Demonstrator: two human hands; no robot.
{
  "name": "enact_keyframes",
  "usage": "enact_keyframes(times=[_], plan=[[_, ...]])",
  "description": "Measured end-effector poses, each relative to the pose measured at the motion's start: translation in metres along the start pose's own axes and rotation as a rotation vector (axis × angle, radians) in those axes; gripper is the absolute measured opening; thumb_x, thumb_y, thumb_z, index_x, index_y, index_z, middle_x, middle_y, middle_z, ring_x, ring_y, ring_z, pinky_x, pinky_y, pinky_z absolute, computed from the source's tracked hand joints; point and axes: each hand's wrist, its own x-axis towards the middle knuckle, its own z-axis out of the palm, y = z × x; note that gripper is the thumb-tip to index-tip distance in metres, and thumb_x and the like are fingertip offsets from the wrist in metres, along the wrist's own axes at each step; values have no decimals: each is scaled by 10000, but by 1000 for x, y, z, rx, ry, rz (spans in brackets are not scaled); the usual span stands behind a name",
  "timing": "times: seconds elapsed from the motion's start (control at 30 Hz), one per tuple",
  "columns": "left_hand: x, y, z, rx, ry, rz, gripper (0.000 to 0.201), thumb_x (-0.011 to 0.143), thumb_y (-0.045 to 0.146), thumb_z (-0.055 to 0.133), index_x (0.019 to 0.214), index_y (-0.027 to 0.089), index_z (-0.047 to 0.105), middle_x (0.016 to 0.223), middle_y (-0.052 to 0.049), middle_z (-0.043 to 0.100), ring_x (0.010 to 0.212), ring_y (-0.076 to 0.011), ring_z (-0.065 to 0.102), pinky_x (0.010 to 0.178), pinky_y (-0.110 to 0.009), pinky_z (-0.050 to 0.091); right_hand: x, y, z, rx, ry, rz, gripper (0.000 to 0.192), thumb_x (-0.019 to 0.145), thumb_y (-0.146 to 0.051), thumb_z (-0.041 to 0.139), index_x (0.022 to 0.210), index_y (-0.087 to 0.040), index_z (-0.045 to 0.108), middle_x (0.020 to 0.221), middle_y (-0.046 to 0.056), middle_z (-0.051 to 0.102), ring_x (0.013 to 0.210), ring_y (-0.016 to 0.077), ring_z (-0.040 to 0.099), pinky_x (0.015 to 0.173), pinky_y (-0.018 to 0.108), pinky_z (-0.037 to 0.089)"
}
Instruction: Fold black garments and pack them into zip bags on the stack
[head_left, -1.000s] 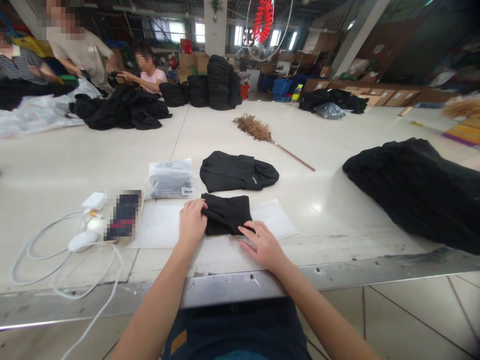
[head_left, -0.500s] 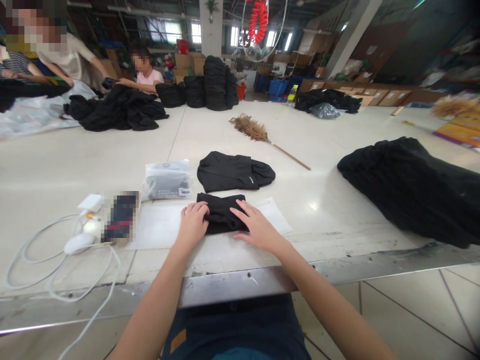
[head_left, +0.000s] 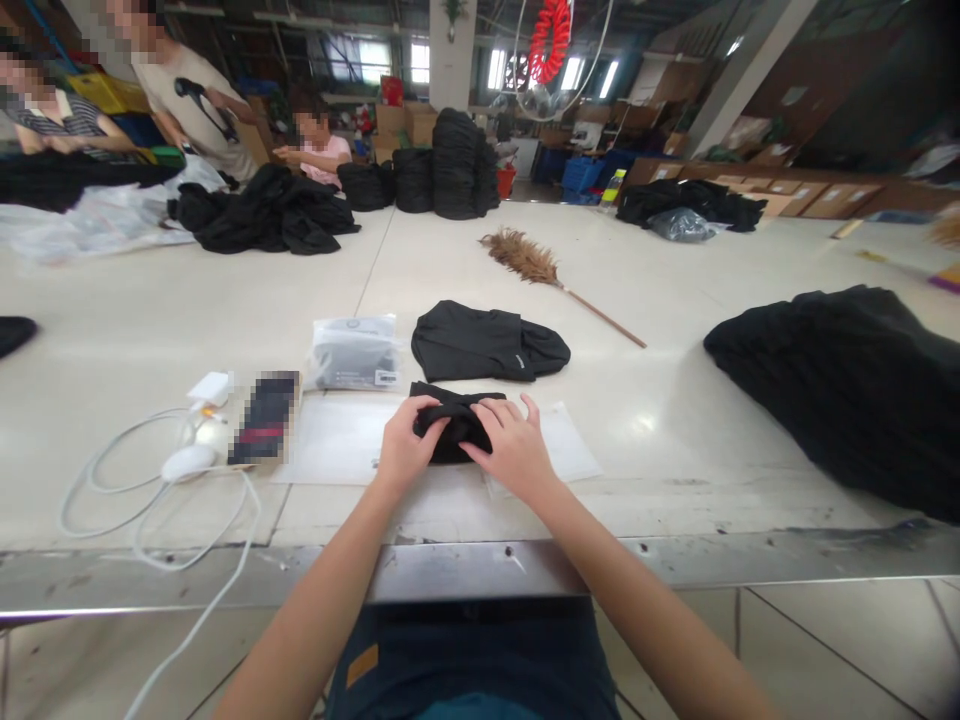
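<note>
Close to the table's front edge, a folded black fabric piece (head_left: 454,436) is pinched between my two hands. My left hand (head_left: 406,446) grips its left end, thumb in front and fingers behind. On the right end, my right hand (head_left: 516,446) pinches the cloth between thumb and fingers, with one finger raised. Flat white sheets or plastic sleeves, a left one (head_left: 330,440) and a right one (head_left: 571,440), show on either side of the cloth. Just behind it lies a flat black fabric garment (head_left: 480,342) with a small pale logo. A clear bag (head_left: 354,352) packed with something dark lies to its left.
On the left are a phone (head_left: 264,418) and a coiled white cable (head_left: 187,462). A feather duster (head_left: 525,258) lies farther back. A large black fabric heap (head_left: 847,390) is at right. Black stacks (head_left: 456,165) and several people are across the table.
My hands have gone from resting on the folded black fabric to pinching it, and its front edge is now lifted and curled. The view has shifted slightly left.
</note>
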Motion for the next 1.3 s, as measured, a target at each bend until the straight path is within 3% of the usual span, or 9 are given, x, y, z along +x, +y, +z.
enact_keyframes(times=[0.13,0.3,0.37,0.5,0.73,0.87,0.97,1.07,1.3], plan=[[0,2,-2,-110,11,-10,208,851,153,566,1040,215,627,1034,-45,683,1001,-194,648,907,-349,513,15,0,-3,142,-19,55,297,903,-469,632,1047,-210,653,1050,89,715,1011,260,635,1028,474,319],[2,3,-2,-178,53,-99,240,861,96,468,1011,209,617,1043,-48,673,1041,-190,632,954,-372,489,27,6,-7,252,-55,36,168,966,-316,557,867,-215,648,904,34,721,882,204,645,887,381,369],[2,3,2,-137,94,-157,261,869,149,517,1115,209,580,1144,-73,634,1093,-206,600,911,-358,500,32,4,-7,246,-7,62,166,971,-271,530,858,-206,633,865,32,714,831,195,637,865,369,373],[0,-5,12,-88,130,-232,603,783,232,686,1324,211,420,1309,-125,508,1166,-242,537,910,-372,500,39,-4,-4,180,89,97,169,970,-255,498,851,-201,605,830,39,684,813,202,613,848,364,374],[-1,-11,12,68,163,-162,608,732,19,510,1304,211,438,1220,-117,471,1063,-220,540,971,-425,475,40,-4,3,100,183,116,186,982,-252,441,868,-199,578,790,48,627,770,207,580,799,345,399],[-2,-4,10,256,178,11,602,755,121,652,1303,211,419,1286,-140,419,1253,-301,425,1059,-515,402,42,-6,6,88,125,87,177,969,-249,470,845,-201,586,756,41,643,726,205,581,772,335,400],[1,-5,13,338,171,20,620,728,174,739,1266,219,436,1249,-134,428,1268,-329,408,1062,-560,383,43,-10,8,84,89,50,177,966,-241,483,835,-199,594,760,39,662,725,199,594,781,333,395],[4,-10,12,354,152,-5,539,757,55,625,1244,210,452,1188,-128,434,1211,-308,449,1027,-531,421,43,-12,11,77,63,30,157,965,-232,498,855,-191,602,788,39,685,734,195,610,785,337,383],[4,-12,-6,167,140,-16,654,700,-62,441,1298,204,430,1245,-123,415,1053,-212,537,976,-430,478,33,-13,23,75,-163,-142,122,959,-252,547,901,-180,628,844,50,709,800,194,642,788,333,377]])
